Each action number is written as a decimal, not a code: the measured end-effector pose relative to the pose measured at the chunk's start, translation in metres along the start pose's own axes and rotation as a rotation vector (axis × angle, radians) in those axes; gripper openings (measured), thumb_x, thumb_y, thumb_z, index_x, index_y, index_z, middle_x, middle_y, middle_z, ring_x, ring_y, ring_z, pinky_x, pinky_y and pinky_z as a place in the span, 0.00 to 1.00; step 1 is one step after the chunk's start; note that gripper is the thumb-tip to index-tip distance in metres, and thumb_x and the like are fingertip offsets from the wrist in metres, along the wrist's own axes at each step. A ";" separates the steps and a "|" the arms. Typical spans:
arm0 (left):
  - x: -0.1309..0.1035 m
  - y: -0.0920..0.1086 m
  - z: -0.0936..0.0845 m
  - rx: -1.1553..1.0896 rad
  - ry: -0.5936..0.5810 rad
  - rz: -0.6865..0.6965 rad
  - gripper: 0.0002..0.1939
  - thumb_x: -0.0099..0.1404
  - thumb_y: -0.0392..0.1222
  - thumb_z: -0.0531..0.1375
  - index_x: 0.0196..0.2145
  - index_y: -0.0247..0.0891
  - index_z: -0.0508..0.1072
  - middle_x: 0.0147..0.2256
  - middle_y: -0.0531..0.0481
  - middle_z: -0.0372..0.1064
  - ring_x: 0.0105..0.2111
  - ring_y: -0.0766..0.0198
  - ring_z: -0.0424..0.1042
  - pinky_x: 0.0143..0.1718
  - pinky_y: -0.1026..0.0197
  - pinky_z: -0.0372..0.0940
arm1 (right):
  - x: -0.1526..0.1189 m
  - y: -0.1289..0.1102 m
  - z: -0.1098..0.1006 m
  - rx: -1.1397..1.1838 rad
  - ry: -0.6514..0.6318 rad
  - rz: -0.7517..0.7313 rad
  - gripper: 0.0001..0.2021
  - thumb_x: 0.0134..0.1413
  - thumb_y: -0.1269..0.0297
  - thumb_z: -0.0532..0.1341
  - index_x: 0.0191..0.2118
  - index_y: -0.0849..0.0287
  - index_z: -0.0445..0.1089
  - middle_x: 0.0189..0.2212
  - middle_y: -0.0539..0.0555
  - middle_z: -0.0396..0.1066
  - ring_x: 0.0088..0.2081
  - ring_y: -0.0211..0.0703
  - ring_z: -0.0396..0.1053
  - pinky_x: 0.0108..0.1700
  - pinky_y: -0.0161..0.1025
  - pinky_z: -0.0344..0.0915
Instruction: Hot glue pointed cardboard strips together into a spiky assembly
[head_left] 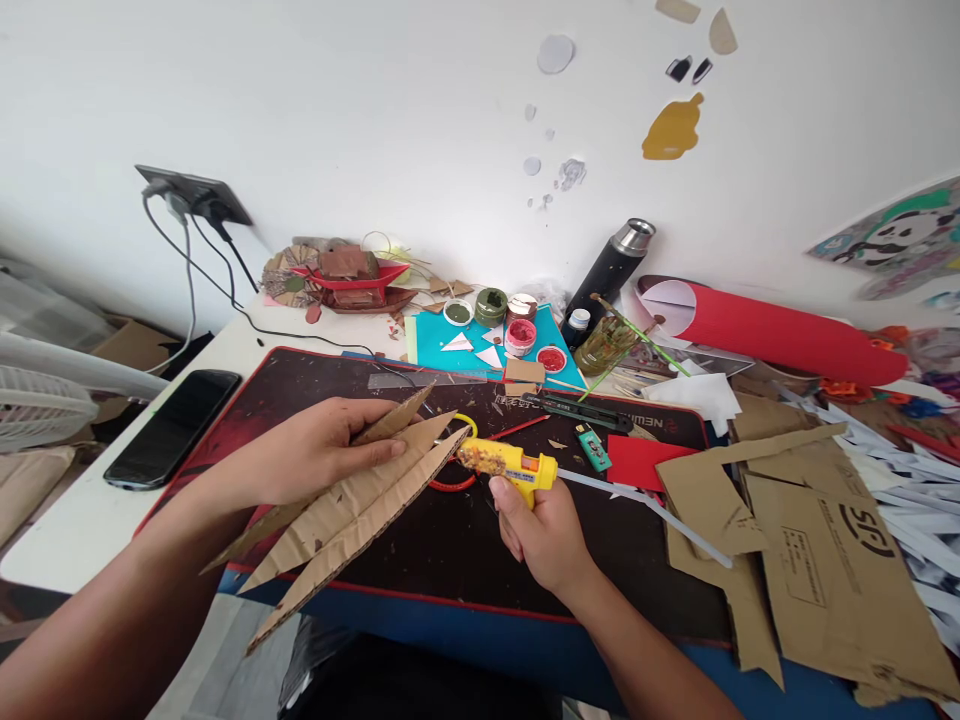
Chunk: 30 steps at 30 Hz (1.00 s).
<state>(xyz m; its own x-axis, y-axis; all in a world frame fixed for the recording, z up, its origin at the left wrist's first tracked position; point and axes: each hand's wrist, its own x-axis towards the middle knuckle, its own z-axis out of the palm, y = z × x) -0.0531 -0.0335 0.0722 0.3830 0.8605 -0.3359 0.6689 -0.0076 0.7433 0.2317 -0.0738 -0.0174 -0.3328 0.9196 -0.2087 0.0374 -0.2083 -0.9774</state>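
My left hand (337, 450) is closed around a pointed, layered piece of cut cardboard (349, 510), its long strips fanning toward me. The thumb presses on top of it. In my right hand (544, 525) is a yellow hot glue gun (510, 462), smeared with brown residue near the nozzle. A long translucent glue stick (645, 500) sticks out of its back end to the right. The nozzle is at the far tip of the cardboard; whether they touch I cannot tell. Behind the tip, scissors with yellow and red handles (454, 485) lie partly hidden.
A dark mat (420, 560) covers the desk. Paint pots (491, 306) stand on a blue sheet, beside a black thermos (611, 265). A green lighter (593, 447) and box cutter (581, 410) lie on the mat. Cardboard scraps (817, 560) are at right, a phone (174, 428) at left.
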 end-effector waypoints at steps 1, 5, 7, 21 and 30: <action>0.000 0.000 0.000 -0.001 -0.001 0.001 0.24 0.72 0.63 0.59 0.47 0.40 0.81 0.38 0.49 0.78 0.36 0.54 0.73 0.36 0.58 0.67 | 0.000 0.000 0.000 0.004 0.001 0.006 0.28 0.65 0.35 0.62 0.27 0.53 0.61 0.11 0.42 0.53 0.13 0.34 0.51 0.17 0.35 0.51; 0.000 -0.001 0.000 0.001 0.005 -0.003 0.24 0.72 0.63 0.59 0.45 0.40 0.80 0.36 0.49 0.76 0.35 0.55 0.71 0.34 0.59 0.66 | 0.000 0.001 0.001 0.012 0.001 0.012 0.28 0.65 0.35 0.63 0.26 0.53 0.61 0.11 0.42 0.53 0.13 0.34 0.51 0.17 0.35 0.50; 0.000 -0.001 0.000 -0.005 0.010 -0.002 0.24 0.71 0.63 0.59 0.44 0.40 0.80 0.36 0.49 0.76 0.35 0.56 0.71 0.34 0.59 0.66 | 0.000 0.001 0.001 0.016 0.005 0.013 0.28 0.64 0.35 0.63 0.26 0.53 0.61 0.11 0.42 0.53 0.13 0.34 0.51 0.17 0.35 0.50; -0.001 -0.001 0.002 -0.080 0.008 -0.023 0.24 0.70 0.63 0.61 0.49 0.41 0.81 0.39 0.49 0.79 0.37 0.53 0.75 0.36 0.59 0.68 | 0.002 -0.007 0.005 0.088 0.006 0.045 0.31 0.60 0.31 0.64 0.23 0.52 0.58 0.10 0.42 0.52 0.12 0.34 0.51 0.16 0.35 0.50; -0.003 -0.004 0.003 -0.080 0.023 -0.033 0.22 0.69 0.62 0.62 0.46 0.41 0.81 0.39 0.49 0.79 0.37 0.53 0.75 0.35 0.58 0.69 | 0.002 -0.012 0.007 0.088 -0.002 0.059 0.31 0.58 0.29 0.64 0.24 0.52 0.60 0.10 0.42 0.52 0.12 0.34 0.52 0.15 0.35 0.50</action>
<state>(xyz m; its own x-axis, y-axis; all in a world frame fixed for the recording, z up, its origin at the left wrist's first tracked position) -0.0547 -0.0377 0.0684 0.3463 0.8713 -0.3478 0.6276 0.0605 0.7762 0.2239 -0.0715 -0.0055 -0.3342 0.9044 -0.2654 -0.0256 -0.2903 -0.9566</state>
